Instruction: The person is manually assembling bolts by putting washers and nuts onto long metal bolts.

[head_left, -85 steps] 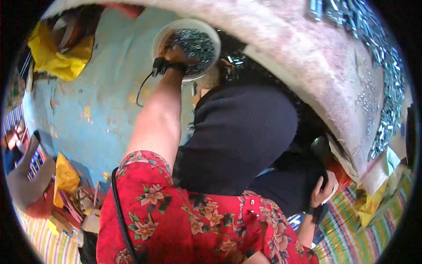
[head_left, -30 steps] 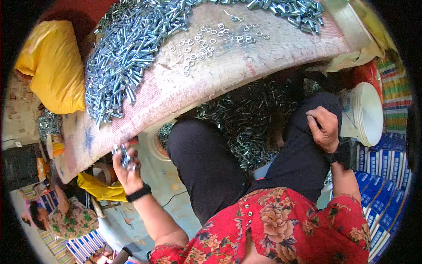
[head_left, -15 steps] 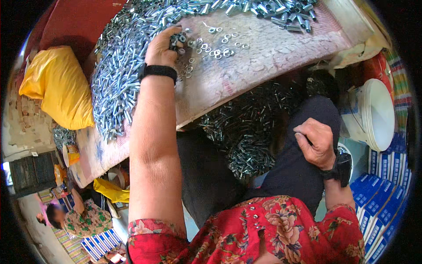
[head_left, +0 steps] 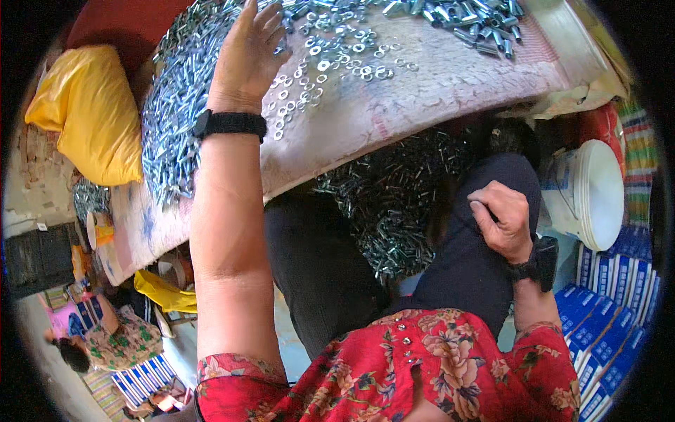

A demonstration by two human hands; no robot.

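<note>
My left hand (head_left: pixel 247 53) is over the slanted work surface (head_left: pixel 337 141), fingers stretched and apart, nothing gripped. Beneath and left of it lies a big heap of small metal tubes or bolts (head_left: pixel 172 119). Loose metal washers (head_left: pixel 323 65) are scattered to the right of the hand, some flat and bright, others in a small cluster of rings. Longer metal sleeves (head_left: pixel 485 28) lie at the far right of the surface. My right hand (head_left: pixel 500 221) rests on my dark-trousered right thigh, fingers curled in and the thumb bent; nothing shows in it.
Below the surface, between my legs, lies a dark heap of metal parts (head_left: pixel 401 211). A yellow sack (head_left: pixel 88 116) stands at left. To my right are a white bucket (head_left: pixel 601 197) on its side and stacked blue-and-white boxes (head_left: pixel 598 323). Another person (head_left: pixel 116 337) is at lower left.
My left hand has shifted up and left, and its fingers have gone from curled round metal pieces to spread. More washers now lie scattered over the surface. My right hand stays on the thigh.
</note>
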